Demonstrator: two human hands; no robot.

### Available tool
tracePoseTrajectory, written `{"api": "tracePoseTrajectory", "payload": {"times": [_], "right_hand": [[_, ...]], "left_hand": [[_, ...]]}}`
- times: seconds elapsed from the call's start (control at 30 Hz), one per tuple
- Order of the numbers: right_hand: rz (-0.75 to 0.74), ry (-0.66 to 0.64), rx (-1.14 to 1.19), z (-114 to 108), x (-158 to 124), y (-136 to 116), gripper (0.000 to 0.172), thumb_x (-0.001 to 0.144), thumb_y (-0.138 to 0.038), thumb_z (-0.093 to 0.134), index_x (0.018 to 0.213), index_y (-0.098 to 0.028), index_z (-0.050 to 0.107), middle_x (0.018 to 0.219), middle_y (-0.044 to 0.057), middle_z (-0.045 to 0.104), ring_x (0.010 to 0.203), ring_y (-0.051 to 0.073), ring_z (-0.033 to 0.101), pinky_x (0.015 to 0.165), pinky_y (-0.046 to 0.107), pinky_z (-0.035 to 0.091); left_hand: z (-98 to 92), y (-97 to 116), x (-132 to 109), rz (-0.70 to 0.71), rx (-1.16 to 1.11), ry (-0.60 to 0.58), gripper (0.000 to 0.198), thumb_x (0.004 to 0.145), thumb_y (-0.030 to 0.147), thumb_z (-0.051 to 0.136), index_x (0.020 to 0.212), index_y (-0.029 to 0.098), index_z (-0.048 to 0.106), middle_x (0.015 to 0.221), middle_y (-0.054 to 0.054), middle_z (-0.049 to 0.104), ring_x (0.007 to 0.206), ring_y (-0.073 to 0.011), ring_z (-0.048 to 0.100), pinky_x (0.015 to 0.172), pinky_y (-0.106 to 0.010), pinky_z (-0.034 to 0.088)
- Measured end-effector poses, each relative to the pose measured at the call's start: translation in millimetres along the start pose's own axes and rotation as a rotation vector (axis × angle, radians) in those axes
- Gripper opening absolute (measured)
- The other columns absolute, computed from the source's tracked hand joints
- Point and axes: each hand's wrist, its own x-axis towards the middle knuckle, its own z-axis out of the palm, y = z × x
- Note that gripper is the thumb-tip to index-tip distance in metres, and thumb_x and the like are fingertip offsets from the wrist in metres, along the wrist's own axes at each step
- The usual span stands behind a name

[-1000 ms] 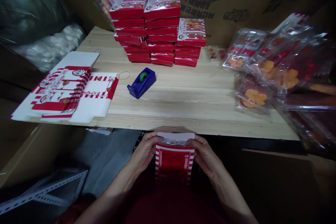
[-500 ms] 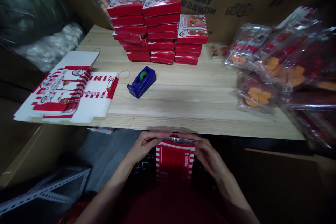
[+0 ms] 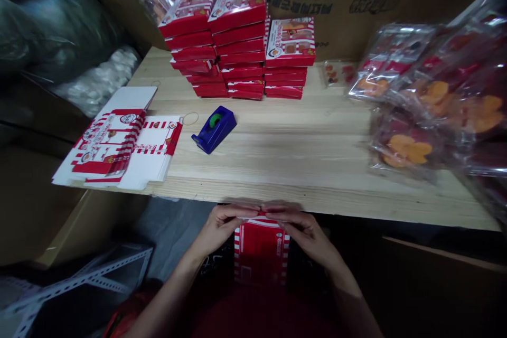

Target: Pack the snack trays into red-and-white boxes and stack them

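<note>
A red-and-white striped cardboard box (image 3: 261,253) stands upright against my body, just below the table's front edge. My left hand (image 3: 225,224) grips the left side of its top end, fingers across the upper edge and thumb on the near side. From the other side my right hand (image 3: 303,229) holds the same end, its fingertips nearly meeting the left ones at the middle. The top flap is pressed down between them, and the inside is hidden.
On the wooden table (image 3: 285,153) lie a blue tape dispenser (image 3: 216,129) with green tape and flat printed cartons (image 3: 106,142) at left. Stacked red boxes (image 3: 237,37) stand at the back. Clear bags of orange pieces (image 3: 407,148) pile up at right; a metal frame (image 3: 99,277) is below left.
The box's top opening, showing a shiny inside before, is now covered by the flap. Both hands have drawn closer together over it. The view has shifted slightly.
</note>
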Motion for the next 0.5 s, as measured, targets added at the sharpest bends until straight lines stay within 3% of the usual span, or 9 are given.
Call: {"api": "tracePoseTrajectory", "payload": {"times": [0.13, 0.3, 0.4, 0.5], "right_hand": [[-0.005, 0.002, -0.004, -6.4, 2.9, 0.2, 0.023, 0.099, -0.036, 0.062, 0.114, -0.04, 0.078, 0.129, 0.001, 0.076, 0.124, 0.027, 0.067, 0.111, 0.054, 0.046], [0.05, -0.096, -0.038, -11.8, 7.2, -21.6, 0.023, 0.101, -0.035, 0.06, 0.113, -0.042, 0.079, 0.128, 0.0, 0.076, 0.121, 0.026, 0.068, 0.108, 0.053, 0.049], [-0.001, -0.07, -0.104, -9.7, 9.4, -29.5, 0.018, 0.098, -0.034, 0.066, 0.106, -0.041, 0.081, 0.122, 0.001, 0.077, 0.118, 0.027, 0.068, 0.104, 0.053, 0.052], [-0.047, -0.064, -0.199, -4.9, 9.8, -27.5, 0.023, 0.095, -0.032, 0.071, 0.115, -0.041, 0.078, 0.125, 0.002, 0.076, 0.123, 0.028, 0.066, 0.108, 0.056, 0.049]], "left_hand": [[-2.1, 3.3, 4.1, -0.032, 0.024, -0.051, 0.02, 0.092, 0.033, 0.07, 0.107, 0.029, 0.083, 0.117, -0.009, 0.08, 0.115, -0.0289, 0.072, 0.107, -0.045, 0.05], [-4.2, 20.7, 2.3, -0.038, 0.075, -0.125, 0.025, 0.1, 0.035, 0.06, 0.11, 0.029, 0.082, 0.119, -0.01, 0.079, 0.113, -0.0284, 0.073, 0.104, -0.045, 0.052], [-6.1, 28.6, 1.0, 0.007, 0.141, -0.167, 0.023, 0.096, 0.032, 0.067, 0.115, 0.03, 0.08, 0.123, -0.009, 0.078, 0.116, -0.0278, 0.071, 0.105, -0.043, 0.052], [-12.4, 26.5, 0.9, 0.103, 0.294, -0.189, 0.03, 0.097, 0.031, 0.066, 0.126, 0.031, 0.075, 0.128, -0.006, 0.076, 0.122, -0.0262, 0.069, 0.109, -0.043, 0.05]]}}
